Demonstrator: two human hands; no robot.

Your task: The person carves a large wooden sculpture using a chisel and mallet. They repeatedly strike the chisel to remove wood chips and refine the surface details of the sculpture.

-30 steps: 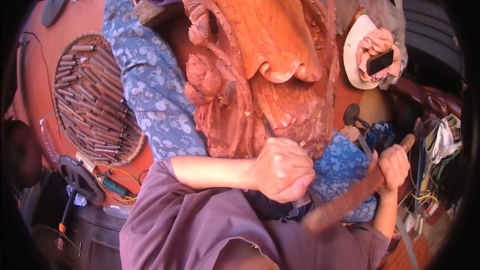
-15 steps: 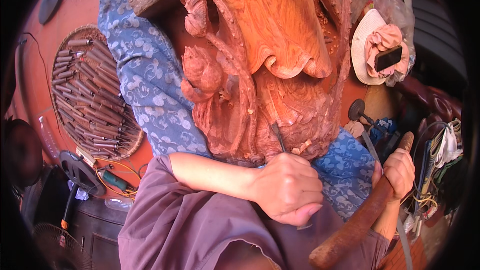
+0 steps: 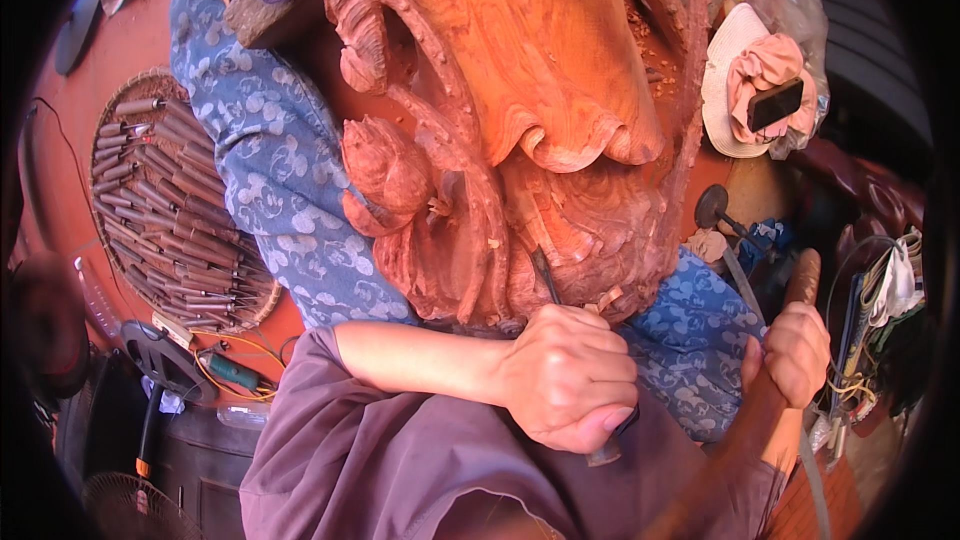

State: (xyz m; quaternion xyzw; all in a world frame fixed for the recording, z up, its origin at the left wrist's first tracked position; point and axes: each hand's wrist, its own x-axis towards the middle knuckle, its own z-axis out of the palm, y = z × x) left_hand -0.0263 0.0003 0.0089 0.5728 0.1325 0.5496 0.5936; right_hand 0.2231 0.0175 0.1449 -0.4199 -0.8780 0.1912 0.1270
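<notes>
My left hand point(image 3: 570, 378) is closed in a fist round a wood chisel point(image 3: 545, 275). The blade points away from me onto the lower part of a big reddish wood carving point(image 3: 565, 50), and the handle's butt shows below my thumb. At the right, my right hand point(image 3: 797, 355) grips a long wooden club-like mallet point(image 3: 745, 440), whose thick end is blurred below the left hand, apart from the chisel. The carving has flowing folds, twisted stems and a bud shape point(image 3: 388, 162). Small wood chips point(image 3: 610, 297) lie near the blade.
On the left, a round woven basket point(image 3: 275, 310) holds many wooden-handled tools point(image 3: 180, 210). A green power tool point(image 3: 228, 370) with a yellow cord lies below it. At the upper right, a phone point(image 3: 775, 105) rests on a pale hat point(image 3: 718, 100). Blue patterned cloth point(image 3: 290, 180) covers my legs.
The mallet's thick end has moved and is now blurred by motion. My left hand stays on the chisel, with more of its butt showing. The whole view has shifted slightly.
</notes>
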